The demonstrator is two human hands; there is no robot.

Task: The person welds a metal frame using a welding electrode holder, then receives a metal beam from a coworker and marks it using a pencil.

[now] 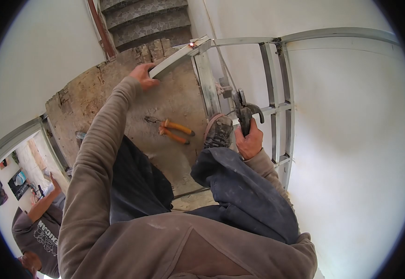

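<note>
The left hand (pixel 144 77), fingers curled, holds a metal bar (pixel 177 58), its far end glowing at the frame (pixel 268 74), perhaps unfinished. Beside the right hand (pixel 250 141), closed around a black clamp (pixel 244 115), crossbars (pixel 283 107) look already joined.

Beyond the orange-handled pliers (pixel 166 125), you can't see how every finger of your left grip (pixel 144 77) wraps the metal bar (pixel 172 62); the glowing spot (pixel 191 45) farther beyond is too small to make out. Right of the pliers, your right grip (pixel 249 140) hides the lower handle of the black clamp (pixel 244 115). Far left of them, the dark border crops the other person (pixel 39 232); well beyond them, the top edge cuts your view of the staircase (pixel 147 21).
</note>
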